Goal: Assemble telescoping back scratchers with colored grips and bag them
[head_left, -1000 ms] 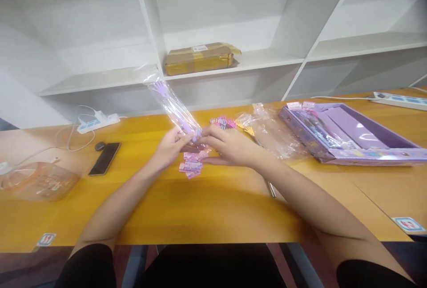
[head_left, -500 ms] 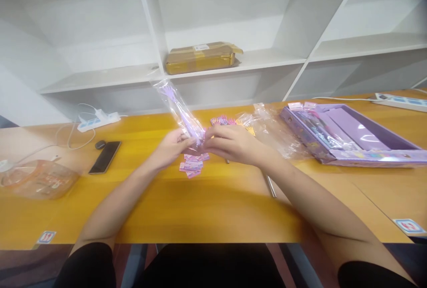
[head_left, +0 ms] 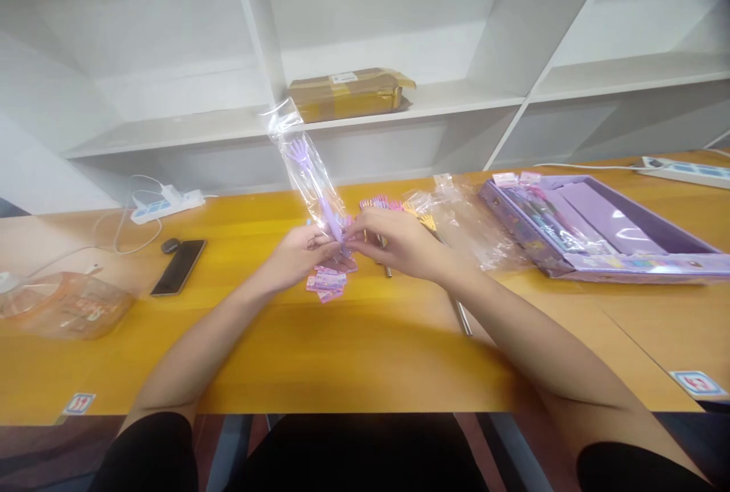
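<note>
A purple back scratcher (head_left: 329, 214) with a small hand-shaped head lies inside a clear plastic bag (head_left: 287, 118), tilted up and to the left. Near the bag's lower end, my left hand (head_left: 296, 255) is closed on it, thumb on top. My right hand (head_left: 402, 242) pinches the same lower end from the right, its fingertips close to my left thumb. Under my hands is a pile of pink printed cards (head_left: 326, 284). Behind my right hand lie striped, pink and yellow back scratchers (head_left: 423, 220), some with metal rods, partly hidden by that hand.
Loose clear bags (head_left: 456, 218) lie right of centre, beside a purple box (head_left: 639, 268) holding packaged items. To the left are a phone (head_left: 179, 268), a power strip (head_left: 168, 205) and an orange-tinted plastic container (head_left: 68, 306). A taped parcel (head_left: 347, 96) sits on the shelf.
The bagged back scratcher has shifted slightly and its purple head shows more clearly. My right hand's fingers have moved a little, exposing more of the rods behind. Both hands still hold the bag's lower end.
</note>
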Available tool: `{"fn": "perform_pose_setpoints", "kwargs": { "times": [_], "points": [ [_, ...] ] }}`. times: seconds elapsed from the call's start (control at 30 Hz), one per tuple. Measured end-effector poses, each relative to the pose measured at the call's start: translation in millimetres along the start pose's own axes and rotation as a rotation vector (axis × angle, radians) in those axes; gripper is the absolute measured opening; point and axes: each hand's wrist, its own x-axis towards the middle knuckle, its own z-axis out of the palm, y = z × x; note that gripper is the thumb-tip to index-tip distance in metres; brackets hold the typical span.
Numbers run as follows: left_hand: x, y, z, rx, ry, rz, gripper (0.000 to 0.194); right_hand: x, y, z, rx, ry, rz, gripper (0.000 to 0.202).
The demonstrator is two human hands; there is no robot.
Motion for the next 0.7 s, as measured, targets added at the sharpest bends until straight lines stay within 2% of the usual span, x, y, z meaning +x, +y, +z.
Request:
{"fn": "perform_pose_setpoints", "kwargs": {
  "times": [0.23,0.7],
  "points": [
    [0.4,-4.3,-2.2,0.062,-0.028,-0.003,0.041,-1.8,0.7,4.6,0.019,0.022,0.055,0.020],
    [0.0,-3.0,-3.4,0.073,-0.072,0.044,0.038,-0.9,2.2,5.6,0.050,0.052,0.049,0.016]
  ]
}}
